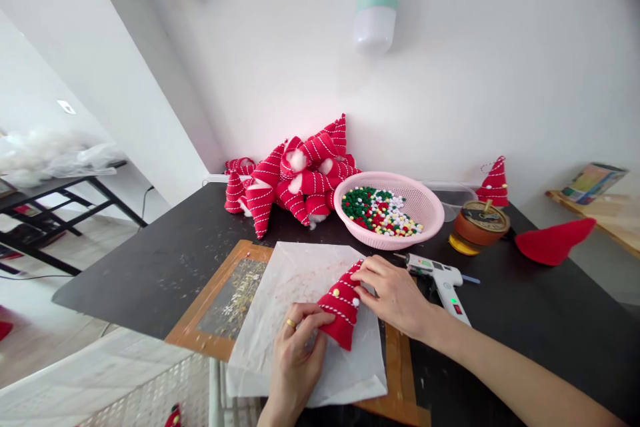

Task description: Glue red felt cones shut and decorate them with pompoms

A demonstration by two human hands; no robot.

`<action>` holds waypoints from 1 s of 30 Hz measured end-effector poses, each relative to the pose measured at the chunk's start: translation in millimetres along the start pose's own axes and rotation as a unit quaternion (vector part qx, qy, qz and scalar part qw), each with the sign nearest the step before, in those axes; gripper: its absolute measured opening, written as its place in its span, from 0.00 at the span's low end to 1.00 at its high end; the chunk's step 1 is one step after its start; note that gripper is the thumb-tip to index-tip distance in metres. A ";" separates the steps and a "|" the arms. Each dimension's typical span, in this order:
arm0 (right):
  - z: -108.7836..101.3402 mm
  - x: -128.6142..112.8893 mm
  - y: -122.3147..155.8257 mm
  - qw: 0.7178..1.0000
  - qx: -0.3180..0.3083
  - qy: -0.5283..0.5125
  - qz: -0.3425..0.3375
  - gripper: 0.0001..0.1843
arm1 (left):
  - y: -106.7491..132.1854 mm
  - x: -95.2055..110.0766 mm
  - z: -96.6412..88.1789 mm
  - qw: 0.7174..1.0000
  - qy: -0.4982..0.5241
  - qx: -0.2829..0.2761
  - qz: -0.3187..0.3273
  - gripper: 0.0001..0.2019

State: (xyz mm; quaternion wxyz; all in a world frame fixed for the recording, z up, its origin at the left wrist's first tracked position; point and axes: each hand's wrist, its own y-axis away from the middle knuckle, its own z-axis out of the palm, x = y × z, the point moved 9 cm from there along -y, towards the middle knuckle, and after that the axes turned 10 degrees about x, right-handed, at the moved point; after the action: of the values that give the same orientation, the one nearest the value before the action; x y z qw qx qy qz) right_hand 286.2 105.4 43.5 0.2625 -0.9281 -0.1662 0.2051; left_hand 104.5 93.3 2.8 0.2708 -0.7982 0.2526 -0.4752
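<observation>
A red felt cone hat [341, 310] wound with white-and-red twisted cord lies tilted over a white paper sheet [255, 353]. One yellow and one white pompom show on its side. My left hand [299, 353], with a ring on one finger, pinches its lower left edge. Near the tip, the fingers of my right hand [387, 290] close around its upper right side. Just right of that hand, a white glue gun [440, 273] rests on the black table, its green light lit. Behind it, a pink basket [435, 213] holds many small green, red, white and yellow pompoms.
Several stuffed red cones [300, 177] are piled against the wall. At right stand a terracotta-coloured pot [485, 227], a decorated cone [494, 183] and a plain red felt piece [555, 241]. A brown-framed board [210, 327] lies under the paper. A green-and-white lamp [376, 10] hangs above.
</observation>
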 end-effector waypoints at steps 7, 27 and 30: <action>9.1 -3.7 -5.8 0.999 -0.037 -0.001 -0.014 0.08 | -2.1 -0.5 -1.9 1.000 0.006 0.003 -0.011 0.16; -62.5 93.6 60.7 0.965 0.071 -0.108 0.227 0.15 | 0.5 -43.3 -35.2 0.950 0.170 0.191 -0.182 0.03; -73.0 96.4 79.7 0.973 0.127 0.000 0.190 0.15 | 2.1 -44.3 -38.3 0.950 0.160 0.199 -0.178 0.03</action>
State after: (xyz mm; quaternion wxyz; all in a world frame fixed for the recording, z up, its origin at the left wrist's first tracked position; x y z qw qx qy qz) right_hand 419.4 50.6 27.7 0.3346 -0.9016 0.0410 0.2710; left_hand 51.2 113.7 -10.7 0.2910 -0.6740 0.0466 -0.6774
